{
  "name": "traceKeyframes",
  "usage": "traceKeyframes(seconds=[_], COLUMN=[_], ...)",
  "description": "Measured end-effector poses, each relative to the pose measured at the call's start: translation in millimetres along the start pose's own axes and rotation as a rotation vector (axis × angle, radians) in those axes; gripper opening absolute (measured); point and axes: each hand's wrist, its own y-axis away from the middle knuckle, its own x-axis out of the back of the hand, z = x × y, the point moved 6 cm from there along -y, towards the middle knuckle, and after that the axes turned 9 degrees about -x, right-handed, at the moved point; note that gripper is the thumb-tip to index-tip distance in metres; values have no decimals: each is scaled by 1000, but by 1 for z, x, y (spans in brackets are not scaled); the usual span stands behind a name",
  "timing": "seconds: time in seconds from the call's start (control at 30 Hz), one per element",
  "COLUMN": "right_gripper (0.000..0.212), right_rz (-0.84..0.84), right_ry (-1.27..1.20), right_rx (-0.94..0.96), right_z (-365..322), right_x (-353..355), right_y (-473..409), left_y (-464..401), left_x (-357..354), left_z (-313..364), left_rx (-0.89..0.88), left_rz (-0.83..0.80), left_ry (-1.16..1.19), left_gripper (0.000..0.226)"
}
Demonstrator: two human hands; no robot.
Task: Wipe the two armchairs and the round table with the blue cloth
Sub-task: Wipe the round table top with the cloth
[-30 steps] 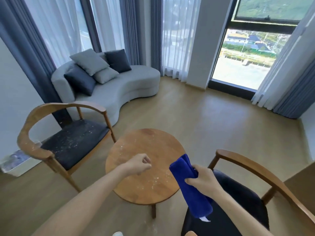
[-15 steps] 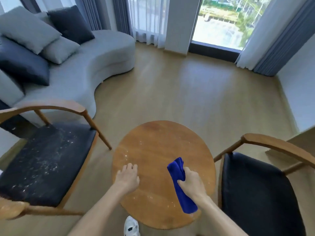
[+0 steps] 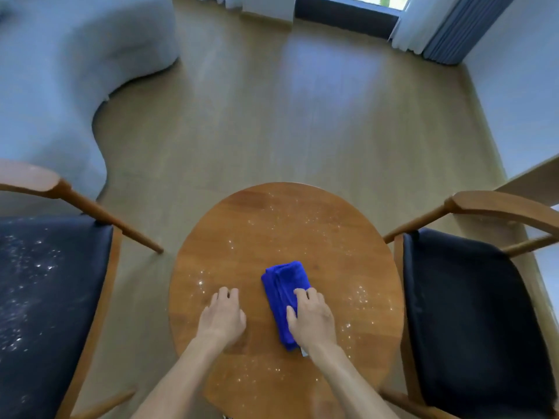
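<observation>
1 head-worn camera is looking steeply down and forward from above the round surface (image 3: 287, 237), close over it. It is facing a window (image 3: 348, 10) across the floor (image 3: 272, 101). Wide-angle bending is curving the edges, taking in 1 armchair (image 3: 54, 297) at the left and another (image 3: 478, 313) at the right.

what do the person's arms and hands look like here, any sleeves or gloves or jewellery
Both forearms are bare up to the bottom edge of the picture, with no sleeve showing. The left hand and right hand wear no gloves, and no ring, watch or bracelet shows on either. Nails look short and unpainted, though the picture is slightly blurred.
</observation>
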Motion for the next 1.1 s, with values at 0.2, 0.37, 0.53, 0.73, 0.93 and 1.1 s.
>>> traceKeyframes(seconds=[0.2,0.37,0.53,0.73,0.93,1.1], right_gripper=[57,65,58,59,55,49], right_rz=[260,177,283,298,382,447], right_ry=[-27,86,67,10,32,91], right_rx=[227,240,180,187,188,-221], right_z=[5,-1,5,6,61,189], right_x=[-33,-74,-86,-85,-77,-41], right_y=[-13,-36,-44,-41,-55,-70], left_y=[-24,-43,-54,-66,-71,-77], left_x=[-13,-21,-23,-38,-45,-54], left_z=[-16,-10,10,27,39,62], left_rx=[-56,-123,-252,-256,-342,-428], left_rz=[147,290,390,393,427,395], left_ry=[1,-10,-45,-75,-152,-217], left_gripper=[30,24,32,36,40,39])
